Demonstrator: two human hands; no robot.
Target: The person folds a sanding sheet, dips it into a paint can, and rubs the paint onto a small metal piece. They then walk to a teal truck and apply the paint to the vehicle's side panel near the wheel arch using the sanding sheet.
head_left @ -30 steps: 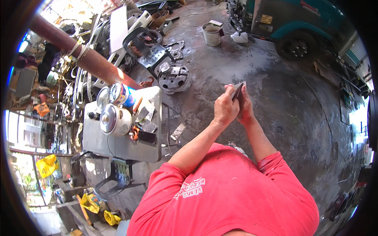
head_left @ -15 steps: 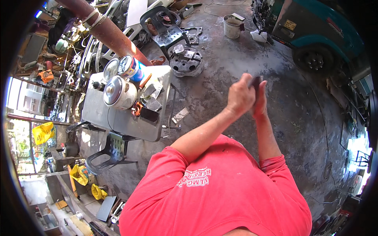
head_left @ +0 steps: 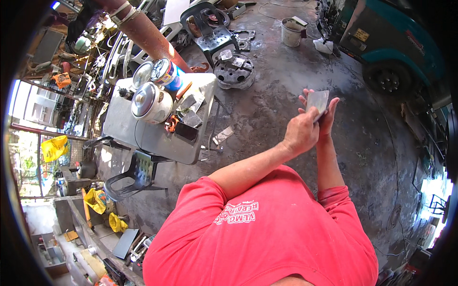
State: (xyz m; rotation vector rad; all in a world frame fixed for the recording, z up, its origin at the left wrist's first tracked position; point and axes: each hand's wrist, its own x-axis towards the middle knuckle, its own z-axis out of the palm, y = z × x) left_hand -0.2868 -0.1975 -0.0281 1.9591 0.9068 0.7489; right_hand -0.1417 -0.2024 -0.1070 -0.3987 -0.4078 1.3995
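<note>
A flat, light grey rectangular plate (head_left: 317,100) is tilted up in front of my chest, its broad face in view. My left hand (head_left: 302,129) is closed around its lower edge, the fingers pressed against the face. Behind the plate, my right hand (head_left: 327,123) cradles it, with fingertips showing past its left side and the thumb along its right. The plate hides most of the right palm. Whether it is one piece or several stacked together, I cannot tell.
On the left, a grey table (head_left: 186,153) holds a lidded pot (head_left: 151,106), a blue can (head_left: 172,78) and a phone (head_left: 186,132). Dark plastic chairs (head_left: 136,177) stand around it. Ahead are a wheel rim (head_left: 234,77) and a bucket (head_left: 292,34); a teal vehicle (head_left: 398,40) is at right.
My hands have turned the plate from nearly edge-on to face-up. The left hand has dropped lower and slid to the plate's bottom edge. The view has shifted slightly.
</note>
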